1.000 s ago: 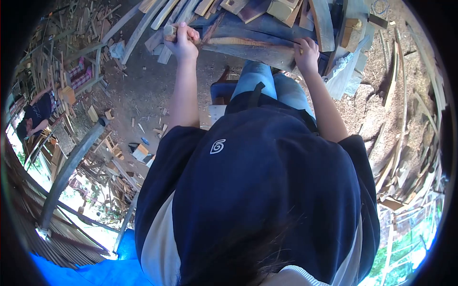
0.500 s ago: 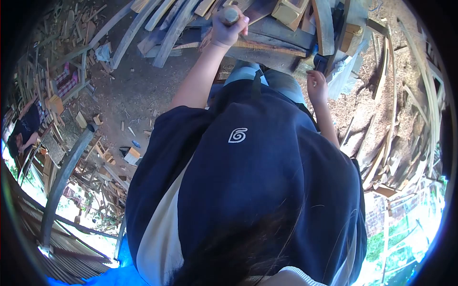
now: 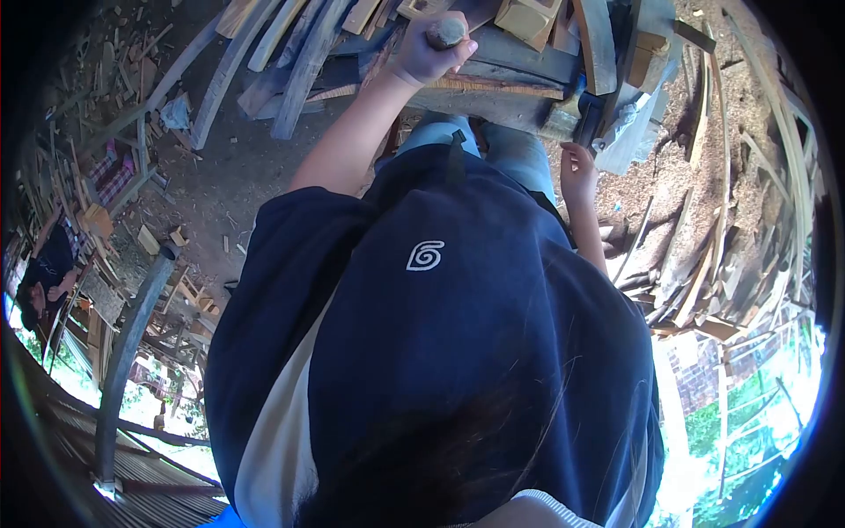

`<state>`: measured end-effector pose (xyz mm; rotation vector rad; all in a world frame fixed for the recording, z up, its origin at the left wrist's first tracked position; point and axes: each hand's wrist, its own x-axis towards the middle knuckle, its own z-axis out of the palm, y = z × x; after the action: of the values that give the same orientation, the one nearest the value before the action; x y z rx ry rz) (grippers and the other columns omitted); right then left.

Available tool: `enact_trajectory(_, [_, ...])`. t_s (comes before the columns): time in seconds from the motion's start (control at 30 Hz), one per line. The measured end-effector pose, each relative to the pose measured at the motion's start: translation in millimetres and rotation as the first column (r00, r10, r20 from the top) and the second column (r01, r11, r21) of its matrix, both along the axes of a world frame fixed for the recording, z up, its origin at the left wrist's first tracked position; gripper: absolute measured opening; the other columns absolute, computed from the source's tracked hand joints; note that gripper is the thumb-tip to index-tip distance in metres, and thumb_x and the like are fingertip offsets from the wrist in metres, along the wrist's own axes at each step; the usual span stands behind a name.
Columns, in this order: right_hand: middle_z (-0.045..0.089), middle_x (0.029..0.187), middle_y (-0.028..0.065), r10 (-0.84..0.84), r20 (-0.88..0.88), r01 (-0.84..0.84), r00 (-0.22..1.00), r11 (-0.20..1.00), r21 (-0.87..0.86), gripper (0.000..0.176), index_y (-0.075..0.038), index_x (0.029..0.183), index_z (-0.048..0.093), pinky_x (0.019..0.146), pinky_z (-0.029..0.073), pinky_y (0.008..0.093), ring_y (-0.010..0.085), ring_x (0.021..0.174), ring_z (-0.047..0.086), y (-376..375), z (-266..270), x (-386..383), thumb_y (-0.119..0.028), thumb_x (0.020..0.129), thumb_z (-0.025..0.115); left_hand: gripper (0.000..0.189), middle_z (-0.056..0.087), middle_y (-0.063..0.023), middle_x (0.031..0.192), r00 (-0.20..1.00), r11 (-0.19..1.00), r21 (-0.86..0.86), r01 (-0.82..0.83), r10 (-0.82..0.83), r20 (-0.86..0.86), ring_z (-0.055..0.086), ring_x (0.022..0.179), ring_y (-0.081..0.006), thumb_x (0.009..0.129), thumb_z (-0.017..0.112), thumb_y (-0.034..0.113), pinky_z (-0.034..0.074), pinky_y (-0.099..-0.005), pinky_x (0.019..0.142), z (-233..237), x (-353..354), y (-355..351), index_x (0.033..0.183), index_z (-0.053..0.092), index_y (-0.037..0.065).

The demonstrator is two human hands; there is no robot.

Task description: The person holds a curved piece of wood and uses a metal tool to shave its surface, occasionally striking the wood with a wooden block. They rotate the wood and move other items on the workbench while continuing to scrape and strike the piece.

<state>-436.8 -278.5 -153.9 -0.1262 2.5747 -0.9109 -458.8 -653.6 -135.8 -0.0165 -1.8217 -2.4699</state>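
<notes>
Left hand point(image 3: 422, 55): fist raised over the far edge of the work, fingers wrapped firmly round a thick, round-ended pale wooden handle point(image 3: 447, 33), seen nearly end-on. Whatever the handle carries below is hidden by the fist.

Right hand point(image 3: 579, 172): lower and nearer, just off the right end of the work. Fingers loosely bent, tips towards the far left. Cannot tell whether they pinch anything small; no grip on a tool shows. Just beyond them, a tan, flat-ended, brush-like tool with a blue part point(image 3: 561, 119); contact with the fingertips is unclear.

Work: a long grey wooden board with a pale, raw upper edge point(image 3: 506, 106), lying crosswise just beyond the knees in light-blue jeans point(image 3: 515, 158). The left forearm passes over its left part.

Around it: weathered grey planks fanned out at far left point(image 3: 308, 79), a tan wooden block point(image 3: 651, 57) at far right, crumpled pale-blue plastic point(image 3: 632, 119) near the right hand. Person in a dark top point(image 3: 48, 273) well apart, at the left.

Step in hand, as I judge it: one-handed handling of the tool above the board, right hand not bracing it. The next move seems to call for a firm left grip, a controlled tool end, and right fingers either steadying the board or well clear.
</notes>
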Motion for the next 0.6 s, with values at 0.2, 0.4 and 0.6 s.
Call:
enact_trajectory(0.2, [0.070, 0.101, 0.0114, 0.046, -0.019, -0.045, 0.999, 0.997, 0.067, 0.016, -0.005, 0.105, 0.070, 0.075, 0.054, 0.0332, 0.0222, 0.088, 0.069, -0.9, -3.3, 8.6, -0.011, 0.093, 0.060, 0.014, 0.054, -0.0030, 0.062, 0.999, 0.999, 0.008, 0.053, -0.052, -0.008, 0.051, 0.050, -0.0097, 0.087, 0.062, 0.007, 0.040, -0.0243, 0.047, -2.9, -2.2, -4.0, 0.076, 0.053, 0.005])
enact_trajectory(0.4, [0.068, 0.096, 0.0147, -0.008, -0.023, 0.009, 1.000, 1.000, 0.011, 0.015, -0.005, 0.101, 0.070, 0.080, 0.054, 0.0379, 0.0272, 0.087, 0.068, -5.5, 0.0, 10.1, -0.009, 0.091, 0.060, 0.018, 0.053, 0.0016, 0.057, 0.999, 0.999, 0.035, 0.025, -0.024, -0.038, 0.051, 0.048, -0.0052, 0.087, 0.065, 0.006, 0.040, -0.0215, 0.044, -4.3, -2.2, 0.6, 0.073, 0.054, 0.008])
enact_trajectory(0.6, [0.069, 0.096, 0.0144, -0.003, -0.022, 0.003, 1.000, 1.000, 0.015, 0.015, -0.005, 0.102, 0.070, 0.079, 0.054, 0.0368, 0.0265, 0.087, 0.069, -8.7, -1.7, 6.8, -0.009, 0.091, 0.060, 0.017, 0.054, 0.0013, 0.062, 0.999, 1.000, -0.008, 0.016, -0.016, -0.049, 0.051, 0.050, -0.0060, 0.085, 0.067, 0.006, 0.040, -0.0226, 0.047, -1.6, 3.7, 1.8, 0.073, 0.055, 0.006])
